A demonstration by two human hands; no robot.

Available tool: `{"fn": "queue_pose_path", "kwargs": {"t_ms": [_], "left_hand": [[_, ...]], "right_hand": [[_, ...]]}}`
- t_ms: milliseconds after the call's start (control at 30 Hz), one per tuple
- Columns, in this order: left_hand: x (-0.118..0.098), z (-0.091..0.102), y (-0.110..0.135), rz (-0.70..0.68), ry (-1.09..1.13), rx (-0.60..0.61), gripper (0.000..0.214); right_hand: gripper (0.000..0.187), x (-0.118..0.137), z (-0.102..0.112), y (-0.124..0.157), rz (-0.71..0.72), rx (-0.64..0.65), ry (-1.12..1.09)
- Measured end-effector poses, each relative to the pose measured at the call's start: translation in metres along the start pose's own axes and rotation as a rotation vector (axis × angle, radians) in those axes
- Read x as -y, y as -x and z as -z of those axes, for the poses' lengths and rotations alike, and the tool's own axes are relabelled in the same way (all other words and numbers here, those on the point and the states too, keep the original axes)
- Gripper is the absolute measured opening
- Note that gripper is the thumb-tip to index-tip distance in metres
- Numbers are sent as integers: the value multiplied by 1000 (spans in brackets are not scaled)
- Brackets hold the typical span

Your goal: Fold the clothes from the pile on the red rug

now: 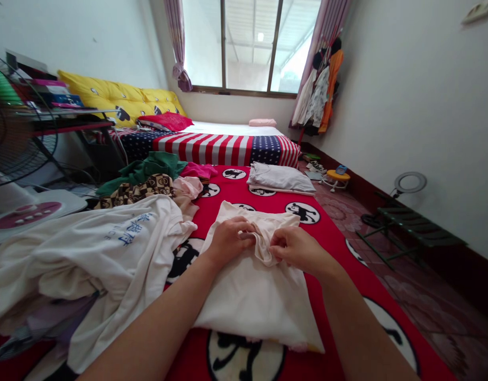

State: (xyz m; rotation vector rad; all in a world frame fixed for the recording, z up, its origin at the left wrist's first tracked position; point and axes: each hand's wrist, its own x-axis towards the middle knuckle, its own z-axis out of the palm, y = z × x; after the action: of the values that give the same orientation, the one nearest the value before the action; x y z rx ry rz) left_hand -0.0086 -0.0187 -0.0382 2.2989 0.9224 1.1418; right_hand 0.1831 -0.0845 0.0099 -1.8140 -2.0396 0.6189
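A cream garment point(252, 296) lies flat on the red bedspread point(339, 280) printed with black-and-white figures. My left hand point(228, 241) is closed, pinching a bunched fold of the cream garment near its middle. My right hand point(295, 248) is closed too and grips the same fold from the right side. Both forearms reach in from the bottom edge. A white T-shirt with blue lettering point(109, 248) is heaped just left of my left arm.
A folded grey garment point(279, 179) rests further up the bedspread. Green, brown-patterned and pink clothes point(156, 177) are piled at the left. A fan point(17, 153) stands at far left, a flag-patterned mattress point(228, 145) behind, a folding stool point(406, 225) and ring light point(409, 182) at right.
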Motion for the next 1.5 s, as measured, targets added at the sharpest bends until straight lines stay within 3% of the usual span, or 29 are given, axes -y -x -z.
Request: {"fn": "queue_pose_path", "kwargs": {"t_ms": [200,333,433,700,867,933,1100,1267,1500], "left_hand": [[-4,1,-1,24,-51,3,14],[-4,1,0,16,-36,8,19],[-3,1,0,13,-41,9,17],[-1,1,-1,0,-87,0,2],[1,0,0,6,-9,-20,8],[2,0,0,5,61,-30,5],[3,0,0,-20,114,-42,14],[2,0,0,-43,-27,-16,31],[5,-3,0,-69,-103,-4,38]], "right_hand": [[29,5,-3,-1,-111,-19,174],[10,6,-7,-1,-116,-3,236],[11,6,-7,0,-115,-33,276],[10,-1,10,-6,-107,-478,-7],[7,-13,9,-13,-155,-610,-202],[5,-16,8,-13,-140,-594,-283],[7,-17,9,-12,-13,-407,-424],[22,-19,7,-13,-8,-375,-297],[29,-12,10,-13,-112,-461,-20]]}}
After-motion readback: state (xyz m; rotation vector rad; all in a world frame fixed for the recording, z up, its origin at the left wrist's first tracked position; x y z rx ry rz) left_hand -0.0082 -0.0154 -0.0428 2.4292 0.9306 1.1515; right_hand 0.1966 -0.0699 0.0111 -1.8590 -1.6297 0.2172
